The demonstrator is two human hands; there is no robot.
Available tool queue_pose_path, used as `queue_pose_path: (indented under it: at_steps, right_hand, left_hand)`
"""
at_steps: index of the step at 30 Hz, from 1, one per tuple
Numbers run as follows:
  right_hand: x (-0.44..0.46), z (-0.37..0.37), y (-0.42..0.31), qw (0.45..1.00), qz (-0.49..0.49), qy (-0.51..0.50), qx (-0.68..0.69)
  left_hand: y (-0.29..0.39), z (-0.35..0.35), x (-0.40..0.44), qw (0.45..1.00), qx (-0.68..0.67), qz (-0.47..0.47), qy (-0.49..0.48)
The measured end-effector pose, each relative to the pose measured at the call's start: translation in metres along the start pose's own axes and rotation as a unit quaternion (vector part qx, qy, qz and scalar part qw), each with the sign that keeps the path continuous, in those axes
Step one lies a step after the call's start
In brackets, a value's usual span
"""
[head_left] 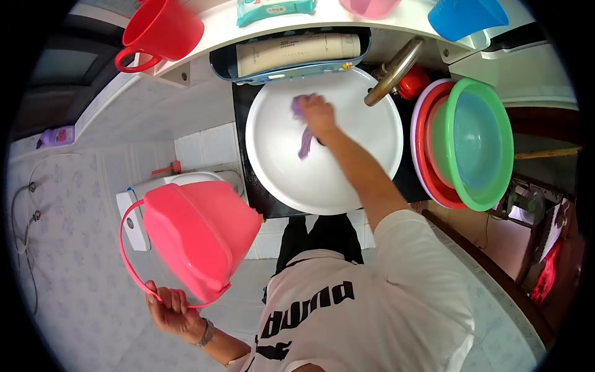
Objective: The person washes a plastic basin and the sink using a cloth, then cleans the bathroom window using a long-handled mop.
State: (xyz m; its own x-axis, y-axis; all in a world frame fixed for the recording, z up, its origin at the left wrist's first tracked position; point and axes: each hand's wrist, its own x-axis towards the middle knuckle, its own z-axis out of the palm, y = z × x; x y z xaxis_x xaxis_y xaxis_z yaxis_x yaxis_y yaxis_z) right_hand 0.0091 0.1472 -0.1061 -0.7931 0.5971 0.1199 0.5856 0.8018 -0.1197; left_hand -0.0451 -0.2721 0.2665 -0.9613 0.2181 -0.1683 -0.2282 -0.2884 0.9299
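Observation:
In the head view, my left hand (173, 311) grips the thin handle of a pink bucket (201, 232) at the lower left. The bucket hangs tilted on its side, left of my body, and its inside is hidden. My right hand (319, 116) reaches into the round white sink (276, 177), its fingers closed on a crumpled purple cloth (305, 144). One end of the cloth trails down against the bowl, and another part bunches out at the fingertips. The metal faucet (395, 71) stands at the basin's upper right, apart from my hand.
Stacked basins, a green one (458, 142) outermost, stand right of the sink. A blue caddy (291, 75) holding a cream-coloured tube sits behind it. Above, a white shelf (217, 37) carries a red mug (162, 34), a wipes packet (276, 9) and a blue cup (466, 17). A toilet (229, 180) is behind the bucket.

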Motion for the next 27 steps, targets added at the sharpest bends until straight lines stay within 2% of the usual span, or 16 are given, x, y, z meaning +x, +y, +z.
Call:
queue_pose_path:
  at_steps: [3, 5, 7, 9, 11, 12, 13, 14, 15, 16, 18, 20, 22, 24, 26, 27]
  right_hand:
    - [-0.011, -0.028, 0.055, 0.994, 0.080, -0.055, -0.045]
    - [-0.043, -0.045, 0.071, 0.981, 0.058, -0.178, -0.053]
    - [-0.081, -0.086, 0.049, 0.955, 0.087, -0.282, -0.021]
    - [-0.123, -0.066, 0.034, 0.940, 0.029, -0.338, 0.017]
    - [-0.142, -0.055, -0.008, 0.906, 0.025, -0.404, 0.127]
    - [-0.143, -0.069, -0.033, 0.891, 0.024, -0.379, 0.250]
    - [-0.139, -0.072, -0.061, 0.871, 0.089, -0.383, 0.295]
    - [-0.134, -0.074, -0.084, 0.846, 0.108, -0.363, 0.376]
    - [-0.123, -0.087, -0.106, 0.849, 0.133, -0.313, 0.404]
    - [-0.114, -0.079, -0.122, 0.848, 0.132, -0.315, 0.406]
    - [-0.093, -0.058, -0.139, 0.907, 0.087, -0.080, 0.404]
    - [-0.059, -0.041, -0.133, 0.921, 0.063, -0.011, 0.383]
    - [-0.019, -0.030, -0.109, 0.950, 0.038, 0.000, 0.311]
    - [0.014, -0.027, -0.059, 0.971, 0.002, -0.035, 0.238]
    - [0.028, 0.002, -0.006, 0.995, -0.005, 0.090, 0.047]
    - [0.021, -0.012, 0.015, 0.998, 0.005, 0.063, 0.005]
  left_hand:
    - [-0.003, 0.001, 0.007, 0.999, 0.000, 0.001, 0.048]
    - [-0.006, -0.007, 0.015, 1.000, -0.020, -0.012, 0.000]
    - [-0.008, -0.006, 0.021, 1.000, -0.018, -0.010, 0.002]
    - [-0.007, -0.008, 0.024, 1.000, -0.014, -0.006, 0.006]
    - [-0.007, -0.012, 0.028, 0.999, -0.023, -0.009, -0.047]
    - [-0.006, -0.013, 0.030, 0.999, -0.025, -0.007, -0.048]
    - [-0.006, -0.015, 0.032, 0.999, -0.023, -0.001, -0.047]
    - [-0.005, -0.016, 0.034, 0.999, -0.020, 0.006, -0.046]
    - [-0.005, -0.016, 0.033, 0.999, -0.017, 0.007, -0.045]
    - [-0.005, -0.013, 0.031, 1.000, -0.003, 0.017, -0.019]
    - [-0.004, -0.012, 0.031, 1.000, 0.014, 0.026, 0.008]
    - [-0.005, -0.015, 0.031, 1.000, -0.003, 0.005, -0.006]
    - [-0.006, -0.007, 0.030, 1.000, 0.005, 0.000, -0.001]
    - [-0.003, -0.009, 0.029, 1.000, 0.018, -0.006, 0.006]
    - [-0.004, -0.015, 0.032, 0.999, -0.004, -0.024, -0.035]
    - [-0.004, -0.016, 0.033, 0.999, -0.004, -0.025, -0.033]
